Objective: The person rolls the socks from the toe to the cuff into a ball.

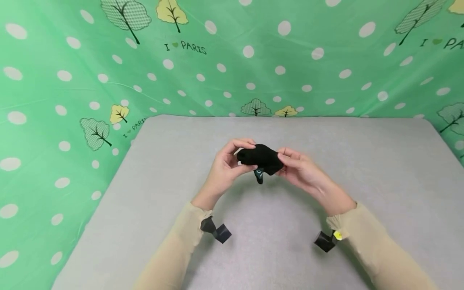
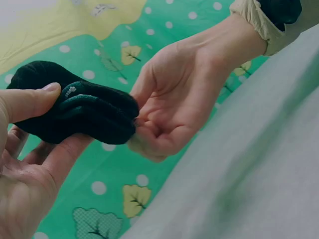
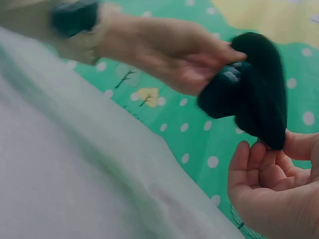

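Observation:
A black sock point(image 1: 262, 155) is held up over the table between both hands, bunched, with a small flap hanging below that bears a pale print. My left hand point(image 1: 228, 165) grips its left end, thumb on the near side and fingers over the far side. At the opposite end, my right hand point(image 1: 306, 173) pinches the fabric between thumb and fingers. White lettering marks the sock point(image 2: 79, 109) in the left wrist view. From the right wrist view, the sock point(image 3: 264, 89) stretches from one hand to the other, its tip caught in the right fingers point(image 3: 244, 164).
A grey tabletop point(image 1: 261, 249) spreads beneath both arms. Behind it and to the left hangs a green cloth point(image 1: 217, 52) with white dots and printed trees. Small black cameras stick out from the left wrist point(image 1: 222, 233) and right wrist point(image 1: 325, 241).

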The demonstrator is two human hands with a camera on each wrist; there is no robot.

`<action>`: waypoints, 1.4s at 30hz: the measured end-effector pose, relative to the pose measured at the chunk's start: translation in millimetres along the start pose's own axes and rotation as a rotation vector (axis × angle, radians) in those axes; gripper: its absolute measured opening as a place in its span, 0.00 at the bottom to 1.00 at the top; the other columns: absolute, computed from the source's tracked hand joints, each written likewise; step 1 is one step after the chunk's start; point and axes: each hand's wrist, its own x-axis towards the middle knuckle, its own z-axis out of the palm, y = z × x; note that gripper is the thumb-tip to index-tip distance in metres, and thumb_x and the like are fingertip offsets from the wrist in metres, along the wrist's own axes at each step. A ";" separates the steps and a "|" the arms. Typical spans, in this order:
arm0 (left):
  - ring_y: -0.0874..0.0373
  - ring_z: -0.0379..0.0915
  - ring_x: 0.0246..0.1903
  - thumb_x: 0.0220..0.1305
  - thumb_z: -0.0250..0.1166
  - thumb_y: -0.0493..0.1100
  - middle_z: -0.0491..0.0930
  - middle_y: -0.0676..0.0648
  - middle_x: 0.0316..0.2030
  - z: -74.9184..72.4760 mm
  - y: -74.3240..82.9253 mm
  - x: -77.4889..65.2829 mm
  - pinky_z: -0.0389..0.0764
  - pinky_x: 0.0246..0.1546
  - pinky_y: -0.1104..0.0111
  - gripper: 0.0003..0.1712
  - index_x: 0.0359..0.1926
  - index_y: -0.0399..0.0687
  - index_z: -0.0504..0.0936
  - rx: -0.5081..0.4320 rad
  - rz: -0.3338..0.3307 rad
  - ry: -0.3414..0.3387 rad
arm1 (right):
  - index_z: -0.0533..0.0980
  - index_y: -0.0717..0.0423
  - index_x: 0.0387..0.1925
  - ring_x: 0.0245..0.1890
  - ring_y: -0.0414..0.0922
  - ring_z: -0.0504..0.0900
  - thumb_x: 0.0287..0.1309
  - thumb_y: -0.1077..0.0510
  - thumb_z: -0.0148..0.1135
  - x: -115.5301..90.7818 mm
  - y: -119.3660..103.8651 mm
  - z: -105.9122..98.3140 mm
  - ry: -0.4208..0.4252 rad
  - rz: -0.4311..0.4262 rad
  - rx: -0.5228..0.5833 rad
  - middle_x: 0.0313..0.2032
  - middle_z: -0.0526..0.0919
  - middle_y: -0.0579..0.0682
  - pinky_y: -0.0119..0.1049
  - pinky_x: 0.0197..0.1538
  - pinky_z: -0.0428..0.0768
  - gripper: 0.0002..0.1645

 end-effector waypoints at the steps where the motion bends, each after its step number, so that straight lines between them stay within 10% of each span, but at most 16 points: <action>1: 0.58 0.72 0.56 0.52 0.64 0.16 0.75 0.54 0.53 -0.1 0.8 0.1 0.81 0.54 0.71 0.25 0.46 0.43 0.79 -0.023 -0.013 0.007 | 0.74 0.54 0.34 0.36 0.39 0.76 0.73 0.61 0.51 0.3 2.5 0.5 0.006 -0.004 -0.021 0.34 0.77 0.46 0.30 0.45 0.76 0.10; 5: 0.53 0.73 0.60 0.53 0.64 0.17 0.75 0.47 0.59 -0.4 1.1 0.9 0.81 0.54 0.71 0.33 0.46 0.62 0.79 -0.092 -0.060 -0.006 | 0.74 0.53 0.33 0.33 0.38 0.76 0.72 0.59 0.54 4.0 10.4 -0.1 -0.009 -0.004 -0.013 0.33 0.78 0.44 0.29 0.42 0.75 0.09; 12: 0.47 0.71 0.65 0.58 0.65 0.22 0.75 0.36 0.64 -4.1 0.8 4.6 0.72 0.63 0.67 0.24 0.52 0.47 0.75 0.010 -0.070 -0.109 | 0.76 0.50 0.32 0.35 0.37 0.81 0.73 0.61 0.53 4.4 16.6 -0.7 0.086 0.026 -0.091 0.34 0.81 0.42 0.29 0.45 0.81 0.11; 19: 0.55 0.78 0.51 0.60 0.66 0.26 0.78 0.36 0.60 -5.5 -0.7 8.6 0.84 0.46 0.67 0.23 0.56 0.36 0.71 0.136 -0.216 -0.024 | 0.80 0.56 0.38 0.41 0.37 0.79 0.61 0.68 0.65 1.4 20.7 3.0 0.220 -0.562 -0.811 0.41 0.79 0.46 0.25 0.46 0.80 0.06; 25: 0.56 0.79 0.45 0.61 0.65 0.27 0.78 0.33 0.57 -6.0 -1.5 11.3 0.87 0.38 0.63 0.25 0.58 0.37 0.70 0.101 -0.339 0.043 | 0.80 0.56 0.34 0.45 0.48 0.72 0.57 0.35 0.66 1.9 22.3 5.0 0.093 -0.945 -1.362 0.41 0.79 0.53 0.41 0.53 0.68 0.28; 29: 0.58 0.80 0.41 0.63 0.65 0.29 0.78 0.32 0.55 -4.1 -3.3 12.1 0.87 0.36 0.63 0.26 0.60 0.40 0.70 0.095 -0.386 0.054 | 0.78 0.53 0.32 0.44 0.50 0.73 0.54 0.29 0.66 -0.1 24.5 13.2 0.143 -0.964 -1.535 0.35 0.83 0.48 0.48 0.49 0.64 0.31; 33: 0.60 0.81 0.38 0.64 0.65 0.31 0.78 0.34 0.54 -3.3 -5.6 11.8 0.86 0.34 0.65 0.26 0.61 0.44 0.70 0.065 -0.447 0.108 | 0.77 0.53 0.36 0.43 0.51 0.75 0.48 0.45 0.76 -1.6 27.1 20.8 0.224 -0.939 -1.674 0.33 0.85 0.48 0.49 0.46 0.63 0.21; 38: 0.60 0.82 0.34 0.64 0.64 0.31 0.74 0.41 0.52 -4.0 -7.9 11.0 0.85 0.32 0.69 0.24 0.59 0.46 0.69 -0.069 -0.510 0.198 | 0.79 0.56 0.41 0.42 0.51 0.78 0.51 0.60 0.72 -1.2 29.5 23.4 0.270 -0.924 -1.631 0.38 0.87 0.51 0.47 0.46 0.66 0.15; 42: 0.60 0.81 0.41 0.66 0.62 0.31 0.73 0.44 0.63 -5.2 -7.3 9.0 0.86 0.35 0.70 0.22 0.58 0.48 0.66 -0.128 -0.498 0.133 | 0.79 0.58 0.43 0.41 0.50 0.79 0.54 0.63 0.70 0.1 28.3 18.7 0.234 -0.895 -1.544 0.40 0.87 0.52 0.46 0.45 0.69 0.14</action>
